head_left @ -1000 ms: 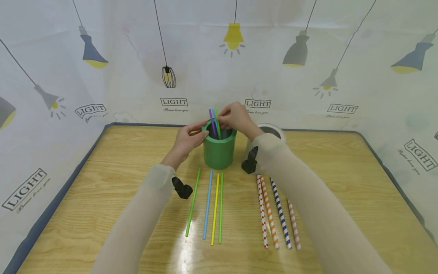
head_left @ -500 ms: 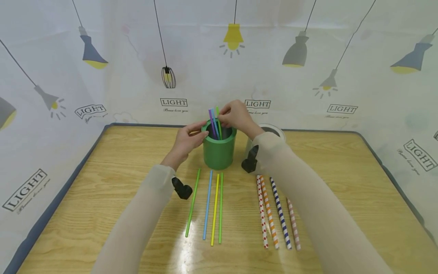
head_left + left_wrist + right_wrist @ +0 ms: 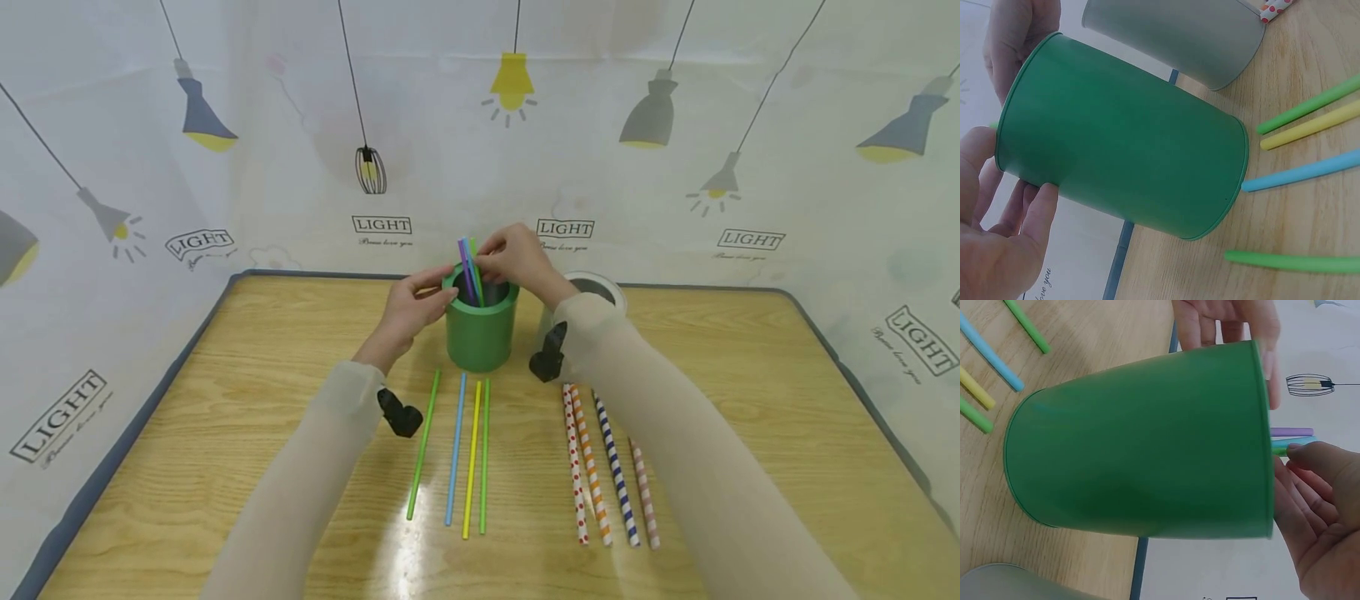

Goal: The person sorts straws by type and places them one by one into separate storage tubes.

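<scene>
My left hand (image 3: 407,310) grips the rim of an upright green bucket (image 3: 480,340), its thumb over the edge at the left side. Inside lean a purple straw (image 3: 1292,432), a blue straw (image 3: 1297,443) and a green straw (image 3: 480,292), their tops sticking out above the rim. My right hand (image 3: 519,254) is at the mouth of the bucket and pinches the green straw between thumb and fingers. Its other fingers lie close to the rim in the right wrist view. The lower ends of the straws are hidden inside the bucket.
A grey bucket (image 3: 1179,37) stands just right of the green one, partly behind my right forearm. In front lie plain straws: two green, one blue (image 3: 455,450) and one yellow (image 3: 472,462). Several patterned paper straws (image 3: 588,467) lie at the right. A printed curtain backs the table.
My right hand rose slightly with the green straw, then came back down a little. The left hand and the bucket have stayed in place.
</scene>
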`<action>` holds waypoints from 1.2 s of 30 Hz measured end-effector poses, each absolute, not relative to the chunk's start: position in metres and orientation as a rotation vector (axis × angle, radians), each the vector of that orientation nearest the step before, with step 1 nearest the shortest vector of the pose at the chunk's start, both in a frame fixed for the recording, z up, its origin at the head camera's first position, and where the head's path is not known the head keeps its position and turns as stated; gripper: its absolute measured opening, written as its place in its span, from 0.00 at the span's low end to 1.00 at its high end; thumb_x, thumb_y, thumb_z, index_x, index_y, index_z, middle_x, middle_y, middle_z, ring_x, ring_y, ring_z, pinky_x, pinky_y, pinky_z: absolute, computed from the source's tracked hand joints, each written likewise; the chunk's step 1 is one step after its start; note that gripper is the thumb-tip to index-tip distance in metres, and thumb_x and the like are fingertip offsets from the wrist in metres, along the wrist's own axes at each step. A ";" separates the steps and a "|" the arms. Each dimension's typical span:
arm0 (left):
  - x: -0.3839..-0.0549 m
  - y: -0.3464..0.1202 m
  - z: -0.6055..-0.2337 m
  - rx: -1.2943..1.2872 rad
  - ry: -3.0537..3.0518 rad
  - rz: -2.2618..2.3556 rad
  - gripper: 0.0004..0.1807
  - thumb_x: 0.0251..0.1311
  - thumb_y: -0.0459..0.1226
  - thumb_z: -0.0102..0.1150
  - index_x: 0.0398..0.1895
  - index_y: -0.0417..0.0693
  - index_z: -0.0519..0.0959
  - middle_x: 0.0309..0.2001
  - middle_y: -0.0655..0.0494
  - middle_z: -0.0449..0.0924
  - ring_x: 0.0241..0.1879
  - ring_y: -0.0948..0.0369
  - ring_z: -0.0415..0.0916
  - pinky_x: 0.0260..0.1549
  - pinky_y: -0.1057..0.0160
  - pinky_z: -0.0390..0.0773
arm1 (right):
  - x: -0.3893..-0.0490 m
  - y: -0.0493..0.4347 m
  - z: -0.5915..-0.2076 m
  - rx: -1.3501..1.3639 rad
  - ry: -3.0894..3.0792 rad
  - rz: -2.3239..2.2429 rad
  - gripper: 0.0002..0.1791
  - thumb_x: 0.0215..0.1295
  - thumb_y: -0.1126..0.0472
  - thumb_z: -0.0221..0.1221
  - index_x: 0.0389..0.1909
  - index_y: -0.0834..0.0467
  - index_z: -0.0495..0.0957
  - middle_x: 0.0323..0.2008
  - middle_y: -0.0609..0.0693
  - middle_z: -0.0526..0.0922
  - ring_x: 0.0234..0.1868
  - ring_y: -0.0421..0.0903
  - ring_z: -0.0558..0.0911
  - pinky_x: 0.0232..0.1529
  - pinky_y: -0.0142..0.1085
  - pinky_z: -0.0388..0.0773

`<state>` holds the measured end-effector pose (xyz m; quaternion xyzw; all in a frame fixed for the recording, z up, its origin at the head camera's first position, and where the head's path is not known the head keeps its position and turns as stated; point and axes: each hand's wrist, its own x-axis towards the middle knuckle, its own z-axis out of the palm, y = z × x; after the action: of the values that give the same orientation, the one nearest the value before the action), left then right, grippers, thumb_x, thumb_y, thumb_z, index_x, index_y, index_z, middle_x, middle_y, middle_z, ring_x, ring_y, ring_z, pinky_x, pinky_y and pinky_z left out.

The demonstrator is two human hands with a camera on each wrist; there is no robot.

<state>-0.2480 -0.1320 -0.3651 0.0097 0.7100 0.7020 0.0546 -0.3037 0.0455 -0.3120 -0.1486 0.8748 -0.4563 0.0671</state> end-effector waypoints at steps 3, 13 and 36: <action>-0.248 -0.132 -0.365 0.023 2.140 2.135 0.24 0.59 0.34 0.58 0.60 0.45 0.70 0.58 0.46 0.68 0.57 0.52 0.67 0.51 0.56 0.73 | -0.302 0.049 -0.309 -0.452 2.622 -1.378 0.09 0.60 0.66 0.60 0.37 0.67 0.80 0.31 0.60 0.82 0.28 0.48 0.83 0.27 0.33 0.81; -0.246 -0.133 -0.366 0.012 2.168 2.123 0.24 0.59 0.36 0.59 0.60 0.49 0.71 0.57 0.48 0.69 0.56 0.54 0.68 0.50 0.59 0.74 | -0.285 0.069 -0.298 -0.560 2.590 -1.253 0.09 0.58 0.66 0.60 0.39 0.67 0.79 0.27 0.58 0.81 0.27 0.50 0.82 0.27 0.35 0.81; -0.250 -0.131 -0.369 0.028 2.174 2.122 0.24 0.59 0.37 0.60 0.60 0.50 0.71 0.55 0.49 0.69 0.55 0.56 0.69 0.49 0.61 0.74 | -0.227 0.099 -0.338 -0.798 2.467 -1.114 0.10 0.58 0.63 0.61 0.38 0.65 0.80 0.29 0.57 0.82 0.30 0.52 0.81 0.29 0.34 0.79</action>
<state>-0.2499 -0.1312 -0.3692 0.0094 0.7146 0.6976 0.0516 -0.2267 0.0986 -0.3380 -0.2790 0.8631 -0.3896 0.1592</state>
